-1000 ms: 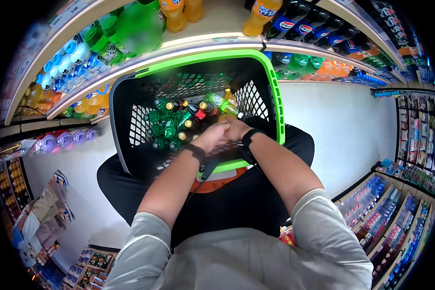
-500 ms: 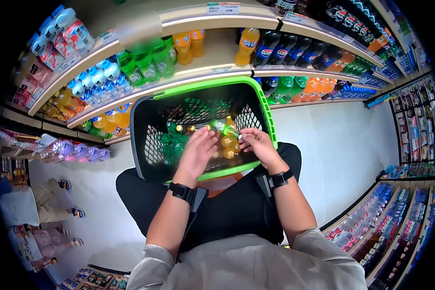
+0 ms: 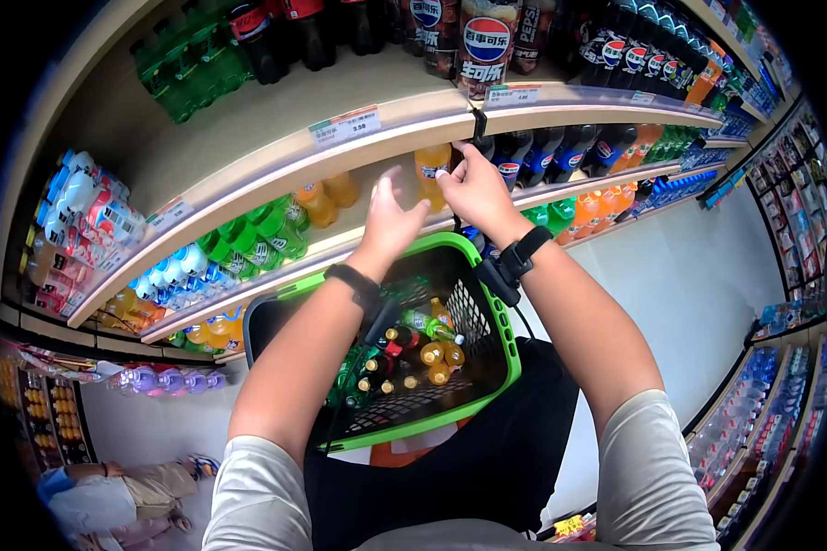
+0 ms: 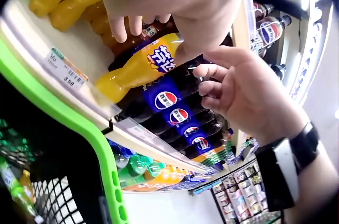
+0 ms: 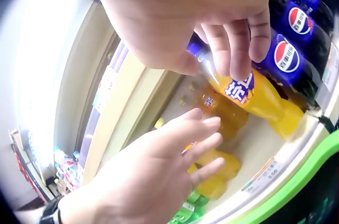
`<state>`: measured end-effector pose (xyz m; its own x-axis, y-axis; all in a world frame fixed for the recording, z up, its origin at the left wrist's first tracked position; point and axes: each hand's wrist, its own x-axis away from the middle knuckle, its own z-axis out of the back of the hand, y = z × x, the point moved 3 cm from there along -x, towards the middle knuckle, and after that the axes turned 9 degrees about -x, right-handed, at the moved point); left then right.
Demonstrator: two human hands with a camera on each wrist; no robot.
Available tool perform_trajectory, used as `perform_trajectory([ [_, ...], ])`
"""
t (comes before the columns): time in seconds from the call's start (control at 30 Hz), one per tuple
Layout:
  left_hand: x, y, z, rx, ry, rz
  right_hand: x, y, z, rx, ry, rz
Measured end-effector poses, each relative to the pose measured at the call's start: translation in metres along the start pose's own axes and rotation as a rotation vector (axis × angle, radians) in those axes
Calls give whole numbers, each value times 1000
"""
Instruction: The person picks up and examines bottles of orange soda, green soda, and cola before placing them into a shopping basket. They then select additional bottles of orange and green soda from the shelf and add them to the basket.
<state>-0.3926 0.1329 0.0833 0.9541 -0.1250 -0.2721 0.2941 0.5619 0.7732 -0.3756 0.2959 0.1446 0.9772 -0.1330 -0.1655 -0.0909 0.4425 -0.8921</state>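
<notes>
Both bare hands have moved forward from the black plastic basket with a lime-green rim to the pale shelf beyond it. On that shelf, an orange soda bottle with a purple cap stands beside dark cola bottles with blue labels. Its upper part lies close to the right hand, whose fingers are bent around the neck area; whether they grasp it, I cannot tell. Released and spread, the left hand's fingers hold nothing, just to the bottle's left. Several orange bottles with pale gold caps lie inside the basket.
</notes>
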Motion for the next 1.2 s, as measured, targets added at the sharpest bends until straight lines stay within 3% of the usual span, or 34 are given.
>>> perform_trajectory([
  [0.03,-16,-6,-7,-76,66,-87,-10,0,1,77,-29,-11],
  [0.13,-49,21,-8,-75,-37,-65,-28,-6,0,276,-129,-42],
  [0.23,-77,5,-28,-100,-106,-74,-40,-3,-2,305,-181,-6],
  [0.27,-79,6,-30,20,-103,-63,-41,-2,-5,256,-128,96],
  [0.4,-82,0,-29,26,-74,-90,-42,8,-6,318,-63,104],
  [0.77,-82,-4,-30,-20,-30,-83,-34,12,-14,244,28,105],
  [1.0,-65,30,-15,-67,-126,-148,-13,32,-10,-108,-66,-3],
  [1.1,-56,29,-20,170,-272,-99,4,35,-6,-139,-195,-1],
  [1.2,-45,25,-19,25,-149,-119,17,40,-2,-146,-342,25],
])
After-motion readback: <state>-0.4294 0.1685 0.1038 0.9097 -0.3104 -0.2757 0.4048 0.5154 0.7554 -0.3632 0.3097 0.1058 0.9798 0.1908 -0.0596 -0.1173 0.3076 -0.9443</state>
